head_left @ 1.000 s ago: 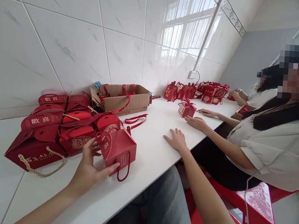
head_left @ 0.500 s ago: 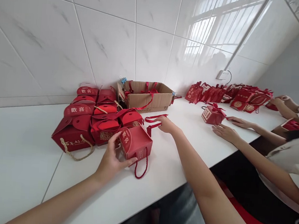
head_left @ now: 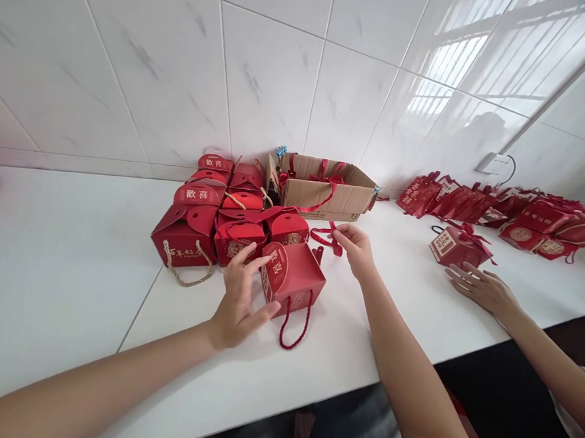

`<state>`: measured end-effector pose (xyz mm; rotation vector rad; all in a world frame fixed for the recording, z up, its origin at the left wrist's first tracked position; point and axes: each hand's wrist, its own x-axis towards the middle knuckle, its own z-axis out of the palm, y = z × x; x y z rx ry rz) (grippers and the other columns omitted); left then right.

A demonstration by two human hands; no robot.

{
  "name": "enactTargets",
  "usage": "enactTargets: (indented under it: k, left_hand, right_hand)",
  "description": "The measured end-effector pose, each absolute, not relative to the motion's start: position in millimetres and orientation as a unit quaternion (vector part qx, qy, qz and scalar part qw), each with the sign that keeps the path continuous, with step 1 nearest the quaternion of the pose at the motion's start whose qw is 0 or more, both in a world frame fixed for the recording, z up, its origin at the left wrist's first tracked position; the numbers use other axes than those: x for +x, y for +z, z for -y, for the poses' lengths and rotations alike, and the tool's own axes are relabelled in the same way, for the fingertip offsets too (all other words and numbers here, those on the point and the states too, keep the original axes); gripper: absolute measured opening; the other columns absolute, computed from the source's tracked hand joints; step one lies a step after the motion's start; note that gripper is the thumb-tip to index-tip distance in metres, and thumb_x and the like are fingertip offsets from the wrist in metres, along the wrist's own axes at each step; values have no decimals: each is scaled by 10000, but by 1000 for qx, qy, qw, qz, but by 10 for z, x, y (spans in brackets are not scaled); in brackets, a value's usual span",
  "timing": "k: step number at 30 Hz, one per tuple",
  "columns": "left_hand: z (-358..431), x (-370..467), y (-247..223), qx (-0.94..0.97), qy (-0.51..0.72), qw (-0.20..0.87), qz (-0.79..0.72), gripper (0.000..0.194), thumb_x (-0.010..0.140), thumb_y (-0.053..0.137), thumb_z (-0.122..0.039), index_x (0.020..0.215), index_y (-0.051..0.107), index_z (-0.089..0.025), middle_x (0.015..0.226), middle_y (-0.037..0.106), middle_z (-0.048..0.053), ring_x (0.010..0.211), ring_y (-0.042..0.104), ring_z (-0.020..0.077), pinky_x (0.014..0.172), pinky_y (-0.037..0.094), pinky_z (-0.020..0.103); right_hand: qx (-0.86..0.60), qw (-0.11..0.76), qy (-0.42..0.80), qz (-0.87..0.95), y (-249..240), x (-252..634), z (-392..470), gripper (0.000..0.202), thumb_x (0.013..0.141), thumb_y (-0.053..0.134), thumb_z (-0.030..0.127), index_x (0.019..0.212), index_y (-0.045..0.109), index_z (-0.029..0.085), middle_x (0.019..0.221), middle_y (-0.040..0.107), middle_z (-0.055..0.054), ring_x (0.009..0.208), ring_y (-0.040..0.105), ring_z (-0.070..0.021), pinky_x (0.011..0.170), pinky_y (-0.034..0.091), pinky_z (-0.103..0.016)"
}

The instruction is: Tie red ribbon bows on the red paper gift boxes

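A small red gift box with a red cord handle stands open on the white counter. My left hand rests against its left side, thumb at its front, fingers spread near its round flap. My right hand pinches a red ribbon that lies just behind the box.
Several closed red gift boxes cluster by the tiled wall. A cardboard box with red ribbons stands behind. Another person's hand lies near a ribboned red box. More red boxes line the far right.
My right hand moved from flat on the counter to the ribbon and took hold of it. My left hand stayed at the box. The view swung left and down.
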<state>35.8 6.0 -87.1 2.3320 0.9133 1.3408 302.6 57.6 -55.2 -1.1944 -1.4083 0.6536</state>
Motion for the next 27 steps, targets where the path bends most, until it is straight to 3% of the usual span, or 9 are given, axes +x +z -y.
enactTargets:
  k: [3, 7, 12, 19, 27]
  left_hand:
    - [-53, 377, -869, 819, 455, 193, -292, 704, 822, 580, -380, 1407, 203, -273, 1490, 180, 146, 1394, 139, 347, 1089, 183, 573]
    - [-82, 383, -891, 780, 477, 309, -263, 651, 856, 532, -305, 1405, 186, -259, 1502, 186, 141, 1388, 199, 311, 1099, 225, 533]
    - [-114, 357, -930, 744, 502, 381, -220, 603, 853, 513, -316, 1376, 219, -254, 1496, 191, 139, 1352, 254, 315, 1090, 231, 547]
    - [-125, 342, -934, 733, 503, 410, -202, 567, 852, 516, -327, 1358, 265, -275, 1492, 187, 113, 1329, 285, 304, 1077, 261, 520]
    - [-115, 347, -918, 739, 498, 409, -194, 574, 851, 514, -329, 1365, 267, -269, 1487, 198, 117, 1334, 277, 309, 1073, 260, 515]
  right_hand:
    - [-413, 563, 403, 591, -387, 2913, -410, 223, 784, 643, 406, 820, 576, 196, 642, 587, 9, 577, 547, -125, 533, 433, -255]
    - [-389, 512, 484, 593, -318, 2851, -316, 233, 750, 703, 371, 791, 564, 188, 562, 541, 36, 486, 487, -93, 410, 296, -203]
    - [-344, 453, 558, 604, -294, 2899, -301, 238, 787, 675, 329, 700, 510, 181, 473, 464, 66, 432, 394, -69, 439, 255, -219]
    - [-356, 368, 572, 641, -234, 2929, -231, 278, 802, 665, 320, 637, 499, 171, 453, 443, 66, 417, 382, -63, 446, 273, -228]
    - [-368, 395, 547, 639, -215, 2887, -197, 265, 798, 670, 327, 660, 499, 179, 467, 430, 71, 434, 391, -67, 443, 266, -225]
